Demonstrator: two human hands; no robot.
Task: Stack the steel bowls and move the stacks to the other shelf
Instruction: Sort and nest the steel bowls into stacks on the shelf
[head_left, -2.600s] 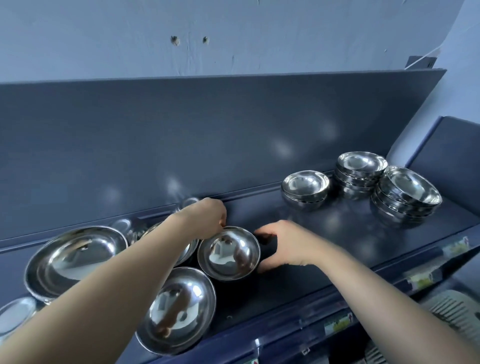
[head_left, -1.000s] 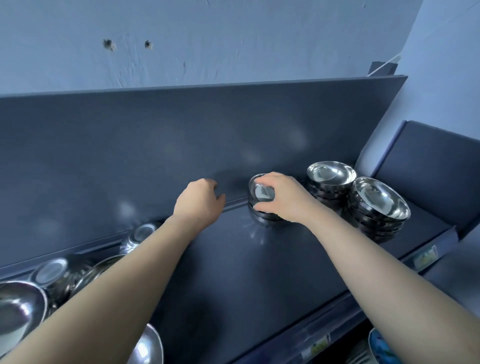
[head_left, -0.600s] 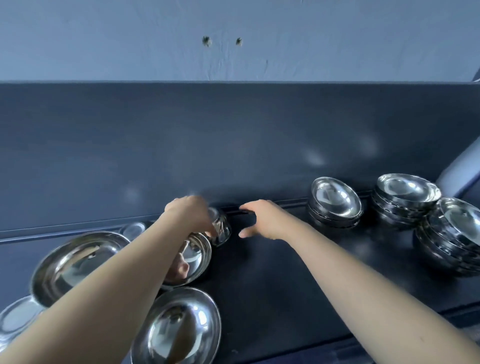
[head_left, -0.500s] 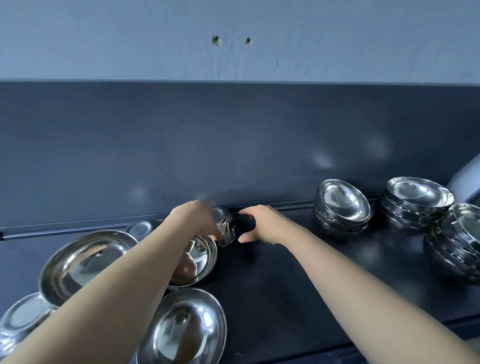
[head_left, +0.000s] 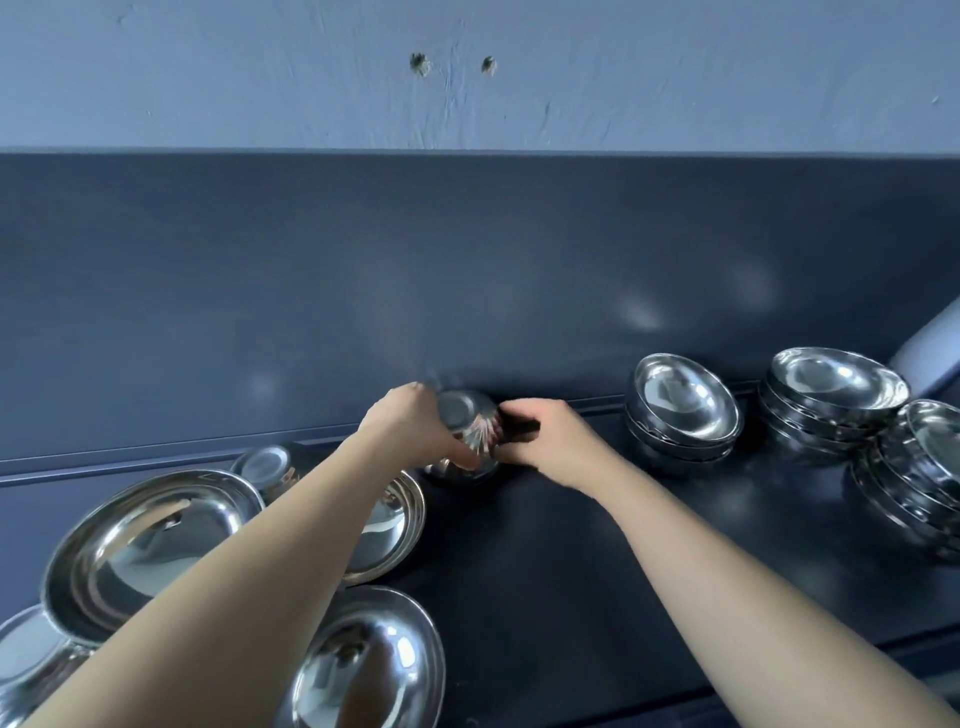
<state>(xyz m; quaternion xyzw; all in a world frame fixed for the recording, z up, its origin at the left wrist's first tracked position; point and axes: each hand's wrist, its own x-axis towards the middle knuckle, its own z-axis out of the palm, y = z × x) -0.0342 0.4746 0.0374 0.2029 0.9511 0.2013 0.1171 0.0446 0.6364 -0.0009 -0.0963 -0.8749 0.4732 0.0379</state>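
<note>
A small steel bowl (head_left: 467, 421) sits near the back of the dark shelf (head_left: 571, 561), tipped on its side with its base toward me. My left hand (head_left: 410, 431) grips its left side and my right hand (head_left: 545, 441) holds its right side. Three stacks of steel bowls stand to the right: one (head_left: 683, 410) in the middle, another (head_left: 831, 400) further right, a third (head_left: 924, 478) at the right edge. Larger steel bowls lie at the left: a big one (head_left: 145, 540), one (head_left: 384, 525) under my left forearm, one (head_left: 374, 665) at the front.
Another small upturned bowl (head_left: 265, 465) sits by the shelf's back rail at the left, and a bowl (head_left: 26, 654) is cut off at the lower left corner. A dark back panel (head_left: 467, 260) rises behind the shelf, below a pale blue wall.
My right hand left the middle stack and swung back left. Both hands have closed round the small bowl at the back, which has tipped up off the shelf.
</note>
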